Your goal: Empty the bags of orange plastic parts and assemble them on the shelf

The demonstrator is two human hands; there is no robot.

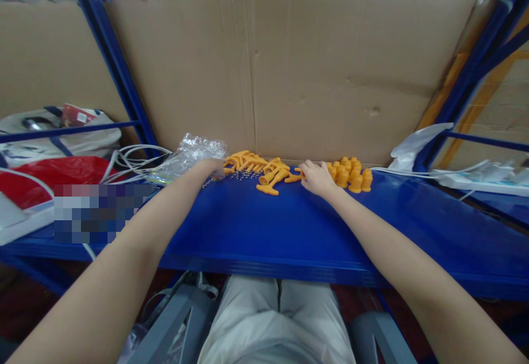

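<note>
My left hand (215, 169) reaches down at the left end of a pile of orange T-shaped plastic pieces (243, 160). Its fingers are mostly hidden behind the wrist, so what they hold cannot be made out. Small metal hook-like or spring-like bits (244, 176) lie scattered beside it. Further right, my right hand (316, 178) has its fingers bent over an orange plastic piece (303, 174), only partly visible. Against that hand's right side stands a group of orange cap-like cylinders (354, 177), upright. Between the hands lies a loose orange T-shaped handle (273, 182).
The blue table (264, 226) backs onto a tall cardboard sheet (314, 77) between blue posts. A clear plastic bag (192, 155) and white cables (136, 157) lie at left, near a red bag (74, 174). White plastic (413, 146) sits at the right rear.
</note>
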